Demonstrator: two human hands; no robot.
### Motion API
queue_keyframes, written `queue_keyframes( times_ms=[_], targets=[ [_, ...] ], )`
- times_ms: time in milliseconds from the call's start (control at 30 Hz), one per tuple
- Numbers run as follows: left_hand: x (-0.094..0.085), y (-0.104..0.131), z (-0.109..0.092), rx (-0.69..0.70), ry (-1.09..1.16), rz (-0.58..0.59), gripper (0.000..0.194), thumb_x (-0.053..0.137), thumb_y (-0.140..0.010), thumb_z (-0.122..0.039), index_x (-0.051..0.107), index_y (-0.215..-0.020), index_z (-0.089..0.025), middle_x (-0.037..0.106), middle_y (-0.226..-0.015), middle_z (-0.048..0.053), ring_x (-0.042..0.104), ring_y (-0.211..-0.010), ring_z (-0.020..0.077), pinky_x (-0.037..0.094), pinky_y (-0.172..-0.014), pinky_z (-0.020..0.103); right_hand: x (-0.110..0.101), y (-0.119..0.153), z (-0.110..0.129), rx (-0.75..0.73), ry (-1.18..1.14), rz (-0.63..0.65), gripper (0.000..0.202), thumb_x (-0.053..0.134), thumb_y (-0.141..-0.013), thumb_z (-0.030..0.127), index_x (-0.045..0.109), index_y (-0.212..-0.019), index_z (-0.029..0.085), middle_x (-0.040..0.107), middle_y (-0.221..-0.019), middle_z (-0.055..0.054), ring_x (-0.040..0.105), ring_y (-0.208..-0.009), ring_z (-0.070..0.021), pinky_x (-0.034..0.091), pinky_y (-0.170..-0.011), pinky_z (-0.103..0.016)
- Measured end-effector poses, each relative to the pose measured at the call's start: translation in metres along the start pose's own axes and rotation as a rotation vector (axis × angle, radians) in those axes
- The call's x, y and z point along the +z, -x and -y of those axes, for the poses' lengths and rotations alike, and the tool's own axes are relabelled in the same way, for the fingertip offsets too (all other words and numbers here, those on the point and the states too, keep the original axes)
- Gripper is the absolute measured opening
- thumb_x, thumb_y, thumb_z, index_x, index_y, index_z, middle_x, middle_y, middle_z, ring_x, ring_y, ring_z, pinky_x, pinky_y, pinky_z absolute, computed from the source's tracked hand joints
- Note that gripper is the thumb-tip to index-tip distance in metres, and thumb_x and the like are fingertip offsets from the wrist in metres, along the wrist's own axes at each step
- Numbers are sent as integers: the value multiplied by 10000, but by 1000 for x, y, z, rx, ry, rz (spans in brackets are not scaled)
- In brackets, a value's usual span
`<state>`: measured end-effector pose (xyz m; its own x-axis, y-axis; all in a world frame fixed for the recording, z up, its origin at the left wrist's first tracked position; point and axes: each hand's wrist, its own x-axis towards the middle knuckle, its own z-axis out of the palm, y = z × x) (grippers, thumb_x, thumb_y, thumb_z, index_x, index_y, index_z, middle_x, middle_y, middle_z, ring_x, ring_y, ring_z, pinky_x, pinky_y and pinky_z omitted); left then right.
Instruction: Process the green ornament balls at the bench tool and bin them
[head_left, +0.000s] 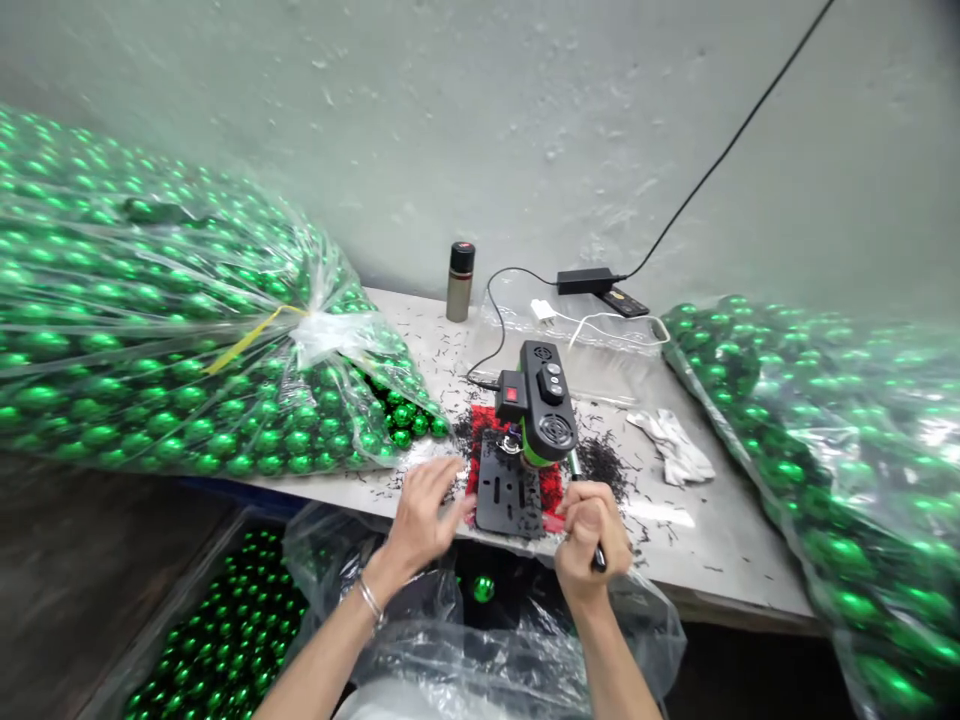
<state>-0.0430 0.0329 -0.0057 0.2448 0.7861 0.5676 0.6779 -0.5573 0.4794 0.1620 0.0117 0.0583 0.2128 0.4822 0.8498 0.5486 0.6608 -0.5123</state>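
Note:
A small black bench machine (550, 400) with a green lower edge and a red switch stands on a slotted black base plate (508, 500). My right hand (594, 535) is wrapped round the black-ended lever handle (598, 560) at its right side. My left hand (427, 508) hovers left of the base plate, fingers apart, with nothing visible in it. Below the table's front edge, between my forearms, a shiny green ball (484, 588) is in view above dark, clear-plastic-lined space. Small black bits (600, 462) and a red mat (487, 425) surround the machine.
Large clear bags of green balls lie left (150, 330) and right (840, 450). An open bag of balls (225, 630) stands lower left. On the table (720, 545) are a spray-can-like bottle (460, 283), power adapter (586, 280), clear plastic tray (502, 310) and white gloves (675, 450).

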Motion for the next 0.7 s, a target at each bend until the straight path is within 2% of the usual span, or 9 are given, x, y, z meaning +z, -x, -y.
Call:
queue_keyframes(
  times_ms=[67,100,200,267,367,467,567,633,700],
  targets=[
    [1,-28,18,-170,-144,-81,309,489,-975,-272,594,-1242,-158,649,-1243,173,584,-1160,310,438,-989,480,2,0,1,9,-8,-23,333,407,-924,76,424,-616,204,465,-609,21,511,-609,-127,377,-547,-272],
    [3,-41,26,-232,-198,-67,280,487,-964,-230,609,-1201,-146,653,-1209,183,597,-1115,312,450,-961,470,3,0,1,14,-14,-29,334,408,-925,78,427,-616,203,471,-613,18,512,-609,-127,377,-545,-273],
    [12,-72,41,-277,-295,91,246,520,-913,-153,610,-1141,-137,655,-1105,171,618,-1016,300,473,-895,424,3,-1,3,24,-25,-28,334,412,-926,84,436,-615,204,486,-623,11,516,-609,-129,383,-537,-275],
    [17,-81,44,-267,-331,184,222,532,-887,-124,613,-1093,-142,649,-1062,152,632,-968,285,480,-868,397,3,-1,3,17,-22,-20,333,414,-926,91,442,-615,207,481,-612,11,518,-604,-135,385,-528,-276],
    [18,-82,44,-318,-273,220,239,547,-865,-112,613,-1093,-145,647,-1063,141,655,-923,267,494,-840,380,2,-2,3,5,-9,-10,337,410,-930,102,443,-612,210,482,-611,11,515,-590,-135,383,-517,-276],
    [9,-75,44,-496,63,154,307,621,-863,-237,599,-1158,-155,674,-1044,120,678,-885,254,525,-813,386,1,-1,3,26,-12,9,331,402,-935,105,443,-622,206,511,-668,0,510,-590,-121,390,-520,-269],
    [1,-65,39,-741,655,56,428,654,-853,-410,592,-1196,-161,702,-997,85,705,-824,214,562,-769,361,2,2,1,34,-42,0,316,407,-931,96,450,-637,203,510,-681,2,508,-596,-116,398,-527,-265],
    [0,-56,30,-863,977,28,461,678,-835,-434,610,-1201,-162,713,-987,82,717,-808,192,576,-759,338,3,4,-1,38,-52,-19,313,410,-929,94,449,-638,203,503,-673,5,508,-596,-117,399,-525,-265],
    [6,-47,18,-931,1130,49,456,713,-814,-413,640,-1189,-164,725,-980,89,721,-808,185,583,-764,326,4,5,-2,41,-45,-26,311,408,-928,94,447,-639,204,501,-669,5,512,-601,-120,402,-528,-268]
  ],
)
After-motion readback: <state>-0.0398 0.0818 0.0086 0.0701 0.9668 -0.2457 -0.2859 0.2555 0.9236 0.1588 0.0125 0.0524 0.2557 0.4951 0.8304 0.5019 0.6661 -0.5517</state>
